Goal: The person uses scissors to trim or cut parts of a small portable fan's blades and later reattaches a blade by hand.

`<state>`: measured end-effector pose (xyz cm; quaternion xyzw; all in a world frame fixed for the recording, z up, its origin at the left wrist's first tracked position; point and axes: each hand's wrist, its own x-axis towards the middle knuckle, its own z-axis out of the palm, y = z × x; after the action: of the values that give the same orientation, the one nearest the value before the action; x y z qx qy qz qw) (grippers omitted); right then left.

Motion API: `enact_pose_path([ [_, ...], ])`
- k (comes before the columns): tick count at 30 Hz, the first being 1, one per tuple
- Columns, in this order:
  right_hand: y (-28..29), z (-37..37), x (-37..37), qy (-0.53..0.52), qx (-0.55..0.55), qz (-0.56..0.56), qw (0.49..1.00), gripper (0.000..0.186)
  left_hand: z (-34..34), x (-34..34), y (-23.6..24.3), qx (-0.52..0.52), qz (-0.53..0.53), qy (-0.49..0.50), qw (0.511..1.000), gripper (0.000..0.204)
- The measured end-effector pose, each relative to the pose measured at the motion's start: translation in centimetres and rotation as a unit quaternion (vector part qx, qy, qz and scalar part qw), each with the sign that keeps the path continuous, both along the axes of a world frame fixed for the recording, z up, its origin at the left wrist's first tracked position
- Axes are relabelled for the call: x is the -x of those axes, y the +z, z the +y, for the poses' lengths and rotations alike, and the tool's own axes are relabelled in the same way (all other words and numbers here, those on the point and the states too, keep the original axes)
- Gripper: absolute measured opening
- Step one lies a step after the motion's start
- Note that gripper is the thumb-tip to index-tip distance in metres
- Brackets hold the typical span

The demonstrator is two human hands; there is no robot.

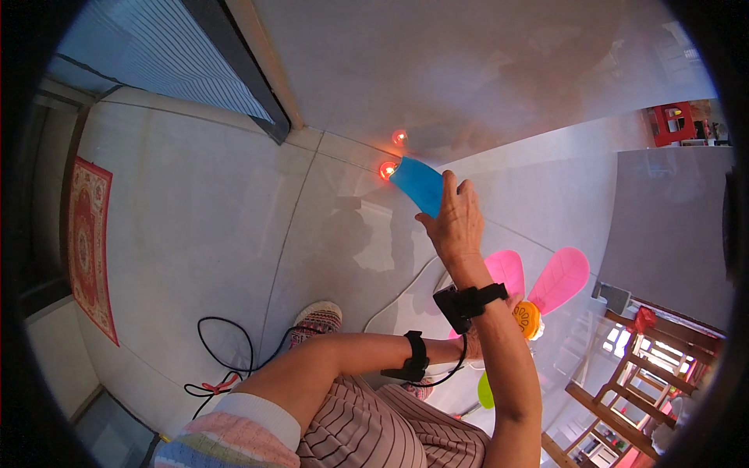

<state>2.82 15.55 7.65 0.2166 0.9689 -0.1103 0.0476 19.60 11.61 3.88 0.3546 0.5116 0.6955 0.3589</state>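
My right hand (456, 222) reaches forward, with its fingers closed on a flat, curved blue piece (420, 186). Whether that piece is cloth or plastic, I cannot tell. A red glowing light (388, 170) shows at its far end, beside the glossy panel. Below the right forearm, my left hand (473, 344) is mostly hidden. Its visible fingertips rest by the round yellow centre (527, 320) of a flower-shaped object with pink petals (560, 279). A green leaf-like part (485, 389) shows lower down. Black straps sit on both wrists.
A glossy grey panel (484, 70) stands ahead, mirroring the red light. Grey floor tiles (211, 203) spread to the left, with a red patterned mat (90, 249) at the far left. Black cable (204, 335) loops by my foot; wooden furniture (624, 390) stands at right.
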Motion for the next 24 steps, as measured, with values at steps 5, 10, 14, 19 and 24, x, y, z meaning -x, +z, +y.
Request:
enact_pose_path([
  [5,-0.03,0.01,-0.08,0.003,-0.007,0.003,1.0,0.076,-0.08,0.01,-0.06,-0.001,0.002,0.0,1.0,0.07],
  [10,0.06,-0.14,-0.09,0.0,-0.014,-0.001,1.0,0.076,-0.35,0.16,-0.25,0.005,0.006,0.003,1.0,0.069],
  [14,0.12,-0.09,-0.03,0.002,-0.016,0.001,1.0,0.076,-0.46,0.31,-0.25,0.007,0.008,0.007,1.0,0.069],
  [19,0.17,-0.12,0.01,0.004,-0.016,-0.005,1.0,0.076,-0.09,0.23,-0.19,0.002,0.005,0.005,1.0,0.069],
  [24,0.07,-0.1,-0.09,0.003,-0.017,-0.005,1.0,0.077,0.1,0.11,-0.18,-0.004,0.005,0.003,1.0,0.068],
])
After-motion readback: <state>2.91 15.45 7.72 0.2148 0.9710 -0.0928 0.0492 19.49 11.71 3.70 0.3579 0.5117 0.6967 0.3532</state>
